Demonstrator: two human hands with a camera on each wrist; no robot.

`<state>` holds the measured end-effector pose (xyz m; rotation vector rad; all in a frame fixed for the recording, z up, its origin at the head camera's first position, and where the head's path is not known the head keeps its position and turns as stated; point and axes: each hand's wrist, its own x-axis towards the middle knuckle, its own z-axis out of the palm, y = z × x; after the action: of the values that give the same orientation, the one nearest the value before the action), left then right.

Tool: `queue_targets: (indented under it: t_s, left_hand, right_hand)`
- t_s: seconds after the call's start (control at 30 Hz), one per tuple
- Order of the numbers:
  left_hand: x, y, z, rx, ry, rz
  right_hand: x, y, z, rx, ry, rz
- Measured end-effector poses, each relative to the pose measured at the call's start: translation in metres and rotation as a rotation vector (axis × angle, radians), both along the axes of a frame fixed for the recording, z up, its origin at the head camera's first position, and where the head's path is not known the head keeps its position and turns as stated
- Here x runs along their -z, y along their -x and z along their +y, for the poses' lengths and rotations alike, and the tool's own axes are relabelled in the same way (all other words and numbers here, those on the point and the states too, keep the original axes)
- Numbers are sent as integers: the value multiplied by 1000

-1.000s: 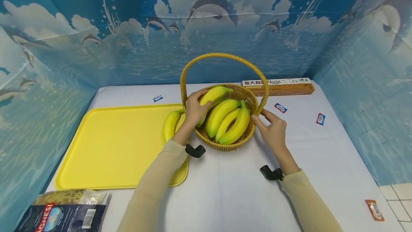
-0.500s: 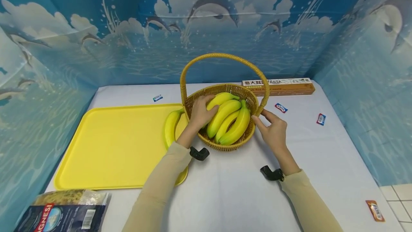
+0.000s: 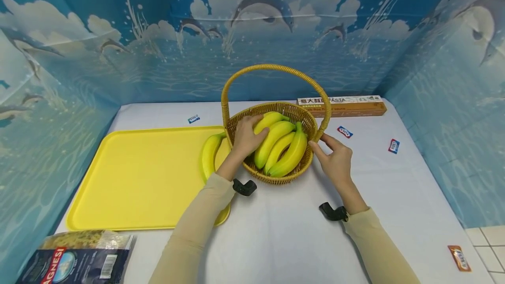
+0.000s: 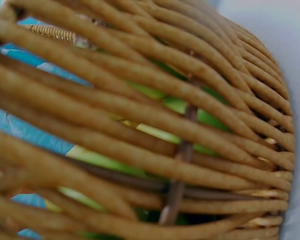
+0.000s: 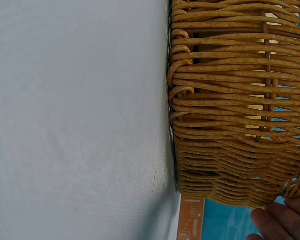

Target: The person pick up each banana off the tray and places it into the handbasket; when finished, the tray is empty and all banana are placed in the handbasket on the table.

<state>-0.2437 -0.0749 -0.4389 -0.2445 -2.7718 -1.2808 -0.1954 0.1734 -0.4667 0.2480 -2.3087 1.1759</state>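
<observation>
A wicker basket [image 3: 276,179] with a tall arched handle stands mid-table in the head view, holding several yellow bananas [image 3: 292,154]. Inside its left part, my left hand [image 3: 245,137] grips the leftmost banana [image 3: 269,120], thumb on the near side. Most of its fingers are hidden behind the fruit. My right hand [image 3: 337,159] holds the basket's right rim at the foot of the handle. Basket weave [image 4: 215,110] fills the left wrist view, bananas showing through the gaps. In the right wrist view, fingertips [image 5: 275,222] touch the basket wall [image 5: 230,115].
Left of the basket lies a yellow tray [image 3: 138,179], with another banana [image 3: 209,154] on its right side, partly covered by my left arm. A pasta box [image 3: 347,108] is behind, a dark pasta bag [image 3: 79,260] at front left. Small wrapped sweets [image 3: 344,132] are scattered about.
My left hand has moved right and lowered its banana among the others in the basket, staying around it for the last half second. The right hand keeps its place on the rim.
</observation>
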Motion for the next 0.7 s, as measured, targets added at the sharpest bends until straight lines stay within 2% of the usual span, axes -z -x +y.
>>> queue_targets:
  t_s: [0.1,0.17,0.3,0.4,0.53,0.7]
  left_hand:
    - [-2,-5,-2,-9,-24,37]
    - [-7,-13,-5,-6,-47,70]
    - [-25,-37,-18,14,-92,134]
    - [-39,-54,-38,-7,-121,172]
    - [-47,-68,-76,-112,-174,212]
    - [-39,-78,-126,-332,-237,200]
  right_hand:
    - [3,0,0,-3,-2,6]
    - [5,1,-1,-5,-4,8]
    - [5,0,-1,-7,-1,14]
    - [3,1,0,-8,0,17]
    - [3,3,1,-9,-1,17]
    - [3,1,2,-11,0,27]
